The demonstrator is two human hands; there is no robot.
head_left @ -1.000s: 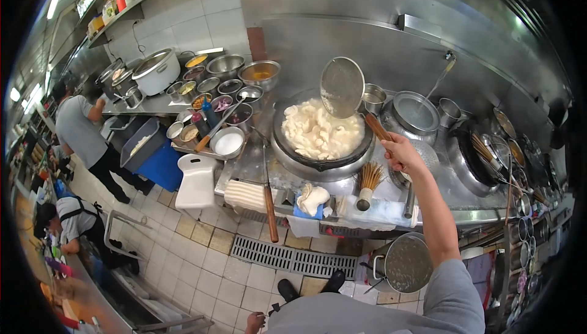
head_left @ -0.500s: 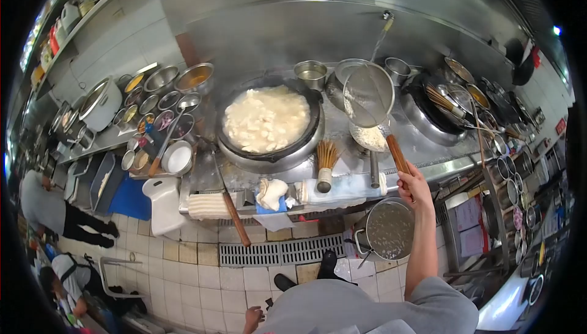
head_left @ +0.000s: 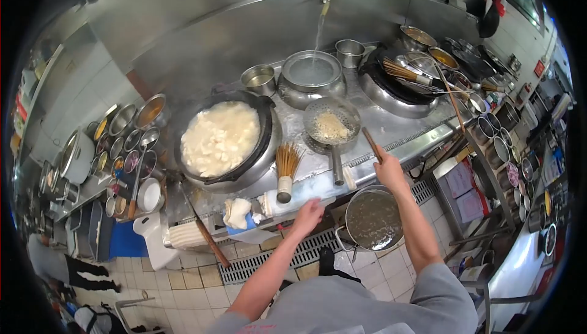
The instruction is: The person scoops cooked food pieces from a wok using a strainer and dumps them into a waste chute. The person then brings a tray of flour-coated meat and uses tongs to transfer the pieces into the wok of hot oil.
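My right hand [head_left: 389, 169] is closed round the wooden handle [head_left: 372, 145] of a mesh strainer. The strainer's head overlaps a perforated ladle [head_left: 337, 166] with a metal handle, which lies on the steel stovetop. Pale crumbs [head_left: 331, 125] lie in the ladle's bowl. My left hand [head_left: 309, 215] reaches over the front edge, fingers stretched forward beside a blue-and-white cloth [head_left: 299, 196] and below the ladle's handle. A bamboo brush [head_left: 286, 172] stands just ahead of it. To the left, a large wok [head_left: 269, 123] holds pale chunks in cloudy liquid.
Water runs from a tap [head_left: 325, 3] into a round pot [head_left: 312, 71] at the back. A tall pot of dark liquid [head_left: 374, 219] stands on the floor below the edge. A wooden-handled tool [head_left: 211, 239] juts out at left. Two people [head_left: 52, 257] are at far left.
The mesh strainer has come down from above the stove to the perforated ladle. My left hand has risen from my side to the stove's edge. The view has turned right.
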